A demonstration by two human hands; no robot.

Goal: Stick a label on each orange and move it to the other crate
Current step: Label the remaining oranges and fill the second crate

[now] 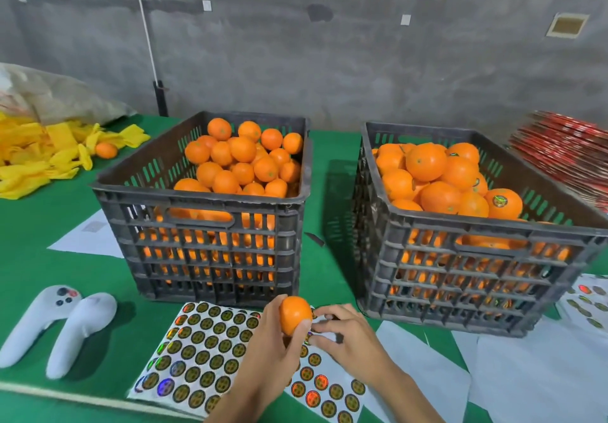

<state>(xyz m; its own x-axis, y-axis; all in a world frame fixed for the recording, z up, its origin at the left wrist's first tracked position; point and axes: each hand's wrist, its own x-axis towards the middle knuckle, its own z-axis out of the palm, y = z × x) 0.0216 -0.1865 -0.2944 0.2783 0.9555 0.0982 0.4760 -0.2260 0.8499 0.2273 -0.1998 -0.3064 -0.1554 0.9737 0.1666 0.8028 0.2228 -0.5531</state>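
The left hand (276, 347) curls its fingers round an orange (295, 314) above the sticker sheet (204, 356), before the left crate (210, 225). The right hand (342, 337), fingers bent, touches the sheet; whether it pinches a sticker is hidden. The right crate (460, 258) is cut off.

A fruit-packing workshop: bare concrete wall (329, 60), crates (210, 225) of oranges (243, 149).

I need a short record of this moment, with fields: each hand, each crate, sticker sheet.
left hand: holds one orange above the sticker sheet
right hand: fingers at the sheet, beside the orange
left crate: oranges, no stickers visible
right crate: oranges, some with stickers
sticker sheet: on the green table, before the crates
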